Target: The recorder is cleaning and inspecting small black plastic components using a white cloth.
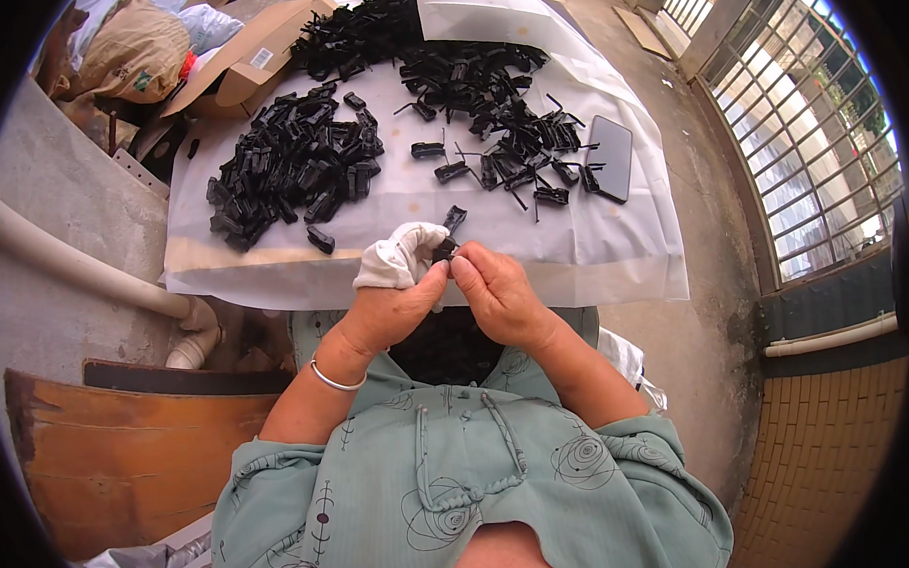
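My left hand (400,286), its fingers partly covered by a white cloth glove, is closed on a small black plastic part (443,249). My right hand (500,292) is bare, with thumb and forefinger pinched together at the right side of the same part. Both hands meet over the near edge of the white-covered table (392,206). Just beyond the fingertips a black piece (455,218) points away; whether it joins the held part I cannot tell. Similar parts with thin stems (451,171) lie scattered past my hands.
A heap of black parts (295,164) sits at the left of the table. A larger pile (488,93) spreads across the back and right. Beside it lies a phone (612,158) with a dark screen. An opened cardboard box (242,86) stands at the far left, and a barred window (799,122) is at right.
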Demonstrator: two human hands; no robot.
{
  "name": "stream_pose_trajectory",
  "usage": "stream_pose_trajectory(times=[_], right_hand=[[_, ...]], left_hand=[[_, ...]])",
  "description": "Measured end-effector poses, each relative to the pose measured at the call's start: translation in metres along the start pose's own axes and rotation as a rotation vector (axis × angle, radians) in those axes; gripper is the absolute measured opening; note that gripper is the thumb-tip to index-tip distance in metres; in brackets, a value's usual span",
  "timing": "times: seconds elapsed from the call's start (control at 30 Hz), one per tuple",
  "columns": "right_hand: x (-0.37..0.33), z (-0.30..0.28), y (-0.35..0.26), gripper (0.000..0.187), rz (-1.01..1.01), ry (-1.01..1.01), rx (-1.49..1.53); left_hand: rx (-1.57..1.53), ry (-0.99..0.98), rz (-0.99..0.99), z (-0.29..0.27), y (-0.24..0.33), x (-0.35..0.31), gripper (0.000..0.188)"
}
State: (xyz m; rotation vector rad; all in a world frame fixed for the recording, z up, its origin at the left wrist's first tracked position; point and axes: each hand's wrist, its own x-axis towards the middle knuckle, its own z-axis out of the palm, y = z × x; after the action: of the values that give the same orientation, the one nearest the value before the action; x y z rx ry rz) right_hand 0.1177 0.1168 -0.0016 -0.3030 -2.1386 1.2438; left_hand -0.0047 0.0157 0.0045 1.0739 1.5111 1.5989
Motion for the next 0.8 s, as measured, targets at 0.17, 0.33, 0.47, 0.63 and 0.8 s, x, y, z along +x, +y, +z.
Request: stream_pose_trajectory(times=[0.17, 0.33, 0.47, 0.63, 0.8], right_hand=[[0.003, -0.006, -0.005, 0.021, 0.089, -0.082, 0.001], [0.004, 0.003, -0.007, 0.023, 0.125, -0.03, 0.062], [0.003, 0.013, 0.005, 0.024, 0.189, -0.006, 0.117], [0.002, 0.015, 0.016, 0.023, 0.148, 0.047, 0.236], [0.0, -0.005, 0.008, 0.015, 0.237, -0.147, -0.04]], left_hand=[[0.119, 0.031, 0.077, 0.002, 0.001, -0.003, 0.029], [0.213, 0.163, 0.326, 0.009, -0.012, -0.006, 0.028], [0.512, 0.162, 0.412, 0.006, -0.021, -0.002, 0.028], [0.161, 0.105, 0.187, 0.007, -0.011, 0.002, 0.027], [-0.16, 0.064, 0.081, -0.005, -0.016, 0.001, 0.025]])
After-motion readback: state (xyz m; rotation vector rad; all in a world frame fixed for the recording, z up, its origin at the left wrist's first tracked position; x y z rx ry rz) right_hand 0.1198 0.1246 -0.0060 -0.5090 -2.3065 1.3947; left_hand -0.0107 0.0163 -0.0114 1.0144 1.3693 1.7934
